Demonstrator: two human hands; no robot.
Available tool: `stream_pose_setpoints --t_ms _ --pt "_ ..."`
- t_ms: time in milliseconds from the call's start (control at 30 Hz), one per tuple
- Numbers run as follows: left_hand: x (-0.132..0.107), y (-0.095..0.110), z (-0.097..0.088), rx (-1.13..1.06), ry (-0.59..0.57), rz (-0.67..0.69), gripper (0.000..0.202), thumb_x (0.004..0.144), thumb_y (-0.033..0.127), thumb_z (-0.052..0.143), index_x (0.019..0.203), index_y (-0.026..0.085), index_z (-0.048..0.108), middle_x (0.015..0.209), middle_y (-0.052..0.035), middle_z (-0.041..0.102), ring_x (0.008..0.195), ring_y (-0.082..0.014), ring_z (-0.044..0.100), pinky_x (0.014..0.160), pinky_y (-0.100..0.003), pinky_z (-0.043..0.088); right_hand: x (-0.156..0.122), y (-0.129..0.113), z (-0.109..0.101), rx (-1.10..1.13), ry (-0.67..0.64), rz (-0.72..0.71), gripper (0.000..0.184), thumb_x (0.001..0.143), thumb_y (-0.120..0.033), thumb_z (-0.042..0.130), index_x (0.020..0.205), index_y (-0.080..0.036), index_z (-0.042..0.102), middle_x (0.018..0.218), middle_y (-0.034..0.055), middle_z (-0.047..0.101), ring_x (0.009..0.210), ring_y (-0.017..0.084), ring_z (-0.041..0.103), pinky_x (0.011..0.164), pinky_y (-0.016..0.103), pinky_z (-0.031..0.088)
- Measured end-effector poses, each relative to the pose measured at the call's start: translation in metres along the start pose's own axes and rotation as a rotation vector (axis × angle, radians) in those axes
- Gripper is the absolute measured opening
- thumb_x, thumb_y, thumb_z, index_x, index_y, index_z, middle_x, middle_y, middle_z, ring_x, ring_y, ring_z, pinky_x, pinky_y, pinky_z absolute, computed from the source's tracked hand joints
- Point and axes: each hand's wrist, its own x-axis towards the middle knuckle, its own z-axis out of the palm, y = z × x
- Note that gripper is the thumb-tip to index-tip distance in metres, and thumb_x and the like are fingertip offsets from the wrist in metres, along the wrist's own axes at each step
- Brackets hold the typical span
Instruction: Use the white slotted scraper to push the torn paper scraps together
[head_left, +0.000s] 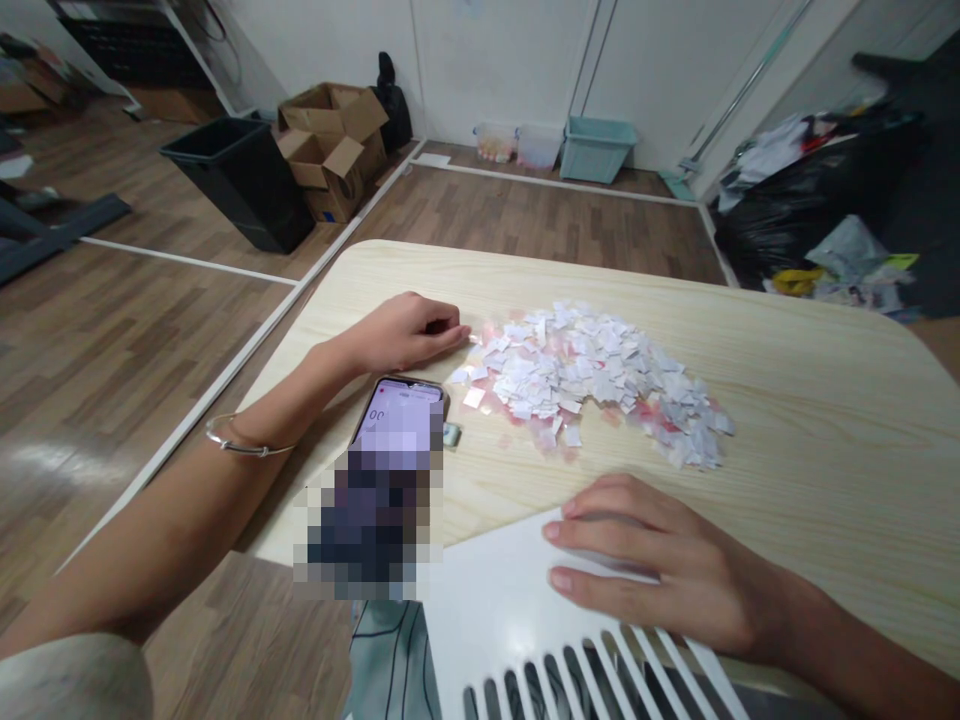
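Observation:
My left hand [409, 332] rests on the table at the left edge of a pile of small cut paper pieces [547, 370], mostly white with some pink and red. Its fingers are curled, thumb and forefinger close together at the pile; anything between them is too small to make out. My right hand [660, 570] lies across the upper side of a white slotted plastic basket [502, 590], which tilts at the table's near edge. Those fingers bend over the basket, and the thumb is hidden. A phone [401, 415], partly blurred out, lies beside my left forearm.
A small pale object [451, 435] lies by the phone on the light wooden table [810, 400]. Beyond it stand a black bin [247, 190], cardboard boxes [330, 150] and a teal tub [596, 150]. Black bags [817, 190] are heaped at the right.

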Motion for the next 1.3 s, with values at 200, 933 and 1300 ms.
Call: stream_pose_setpoints --t_ms 200,933,1300 --pt "-0.001 0.001 -0.001 -0.011 0.002 0.014 0.037 0.101 0.041 0.057 0.071 0.020 0.058 0.058 0.0042 0.045 0.056 -0.0103 0.034 0.060 -0.031 0.026 0.005 -0.001 0.000 -0.017 -0.003 0.005 0.022 0.108 -0.017 0.065 0.126 -0.017 0.077 0.121 0.0110 0.087 0.120 0.023 0.073 0.103 0.041 0.063" --pt "0.000 -0.002 -0.001 0.001 0.010 0.023 0.038 0.101 0.042 0.057 0.069 0.021 0.052 0.058 0.0043 0.044 0.056 -0.0102 0.033 0.059 -0.031 0.025 -0.008 0.001 0.005 0.031 0.060 0.021 0.023 0.107 -0.016 0.066 0.125 -0.021 0.078 0.125 0.0083 0.086 0.125 0.022 0.072 0.112 0.042 0.060" --pt "-0.001 -0.002 -0.001 0.005 0.016 0.042 0.036 0.101 0.040 0.057 0.071 0.019 0.059 0.057 0.0048 0.044 0.055 -0.0102 0.034 0.059 -0.030 0.024 0.011 -0.001 -0.006 0.049 -0.018 -0.001 0.017 0.108 -0.017 0.066 0.119 -0.018 0.080 0.118 0.0094 0.089 0.117 0.022 0.078 0.106 0.042 0.063"
